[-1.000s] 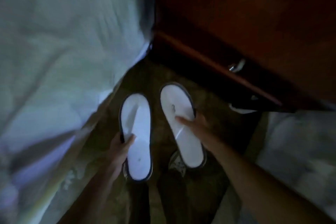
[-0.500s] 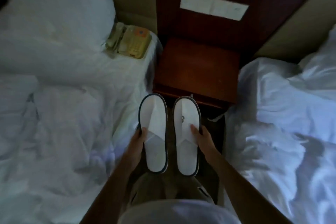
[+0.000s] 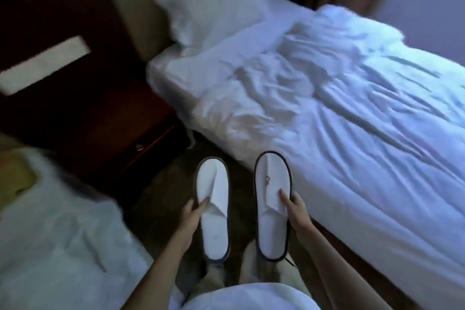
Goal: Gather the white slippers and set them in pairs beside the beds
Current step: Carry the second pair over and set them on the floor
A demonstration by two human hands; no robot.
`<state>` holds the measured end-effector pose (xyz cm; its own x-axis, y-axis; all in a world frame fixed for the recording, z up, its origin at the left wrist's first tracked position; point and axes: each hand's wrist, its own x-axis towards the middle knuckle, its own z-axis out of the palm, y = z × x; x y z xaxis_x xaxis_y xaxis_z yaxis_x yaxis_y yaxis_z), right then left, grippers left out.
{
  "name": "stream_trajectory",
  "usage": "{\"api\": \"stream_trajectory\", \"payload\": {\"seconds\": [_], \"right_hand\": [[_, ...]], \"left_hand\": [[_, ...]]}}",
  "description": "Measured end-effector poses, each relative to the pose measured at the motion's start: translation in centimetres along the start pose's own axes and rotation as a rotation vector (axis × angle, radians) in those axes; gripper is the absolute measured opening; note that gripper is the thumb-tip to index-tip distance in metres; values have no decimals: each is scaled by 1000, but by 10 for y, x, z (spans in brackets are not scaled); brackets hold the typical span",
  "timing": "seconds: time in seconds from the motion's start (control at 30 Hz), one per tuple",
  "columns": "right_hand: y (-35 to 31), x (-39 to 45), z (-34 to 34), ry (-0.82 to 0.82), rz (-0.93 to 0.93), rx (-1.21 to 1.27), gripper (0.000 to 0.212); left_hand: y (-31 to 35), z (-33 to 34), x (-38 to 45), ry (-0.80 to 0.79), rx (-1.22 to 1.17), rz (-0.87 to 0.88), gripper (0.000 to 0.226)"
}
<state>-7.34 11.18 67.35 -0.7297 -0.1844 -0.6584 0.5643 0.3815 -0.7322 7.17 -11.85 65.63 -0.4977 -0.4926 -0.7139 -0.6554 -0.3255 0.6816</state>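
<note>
Two white slippers with dark trim are held side by side, toes pointing away from me, above the dark carpet between two beds. My left hand (image 3: 192,214) grips the left slipper (image 3: 214,209) at its outer edge. My right hand (image 3: 295,211) grips the right slipper (image 3: 273,205), thumb on its upper. The right slipper hangs close to the edge of the right bed (image 3: 339,113), which has rumpled white bedding.
A dark wooden nightstand (image 3: 118,131) stands between the beds at the headboard wall. The left bed (image 3: 57,239) fills the lower left, with a yellowish object (image 3: 15,178) on it. A pillow (image 3: 211,10) lies at the head of the right bed. Carpet shows beneath the slippers.
The view has swung from the nightstand toward the right bed. Both hands still hold the slippers, now carried nearer the right bed's edge.
</note>
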Motion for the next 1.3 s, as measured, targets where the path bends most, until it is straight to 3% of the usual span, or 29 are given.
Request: {"api": "stream_trajectory", "payload": {"seconds": [0.3, 0.43, 0.57, 0.73, 0.8, 1.0, 1.3], "right_hand": [[180, -131, -254, 523, 103, 481, 37], [276, -200, -357, 706, 188, 604, 36], [359, -267, -439, 894, 314, 730, 60], [418, -307, -523, 1063, 332, 857, 51], [432, -309, -551, 1103, 357, 917, 50], [468, -283, -657, 1172, 411, 1016, 35], [448, -228, -880, 1208, 412, 1120, 34]], "left_hand": [[-16, 291, -91, -594, 452, 174, 48], [-74, 437, -164, -788, 590, 183, 40], [-132, 553, -240, -903, 714, 161, 43], [-178, 660, -311, -1090, 817, 168, 20], [-191, 705, -319, -1117, 902, 188, 16], [-213, 877, -328, -1124, 1036, 227, 36], [-170, 1104, -374, -1128, 1167, 368, 30]]}}
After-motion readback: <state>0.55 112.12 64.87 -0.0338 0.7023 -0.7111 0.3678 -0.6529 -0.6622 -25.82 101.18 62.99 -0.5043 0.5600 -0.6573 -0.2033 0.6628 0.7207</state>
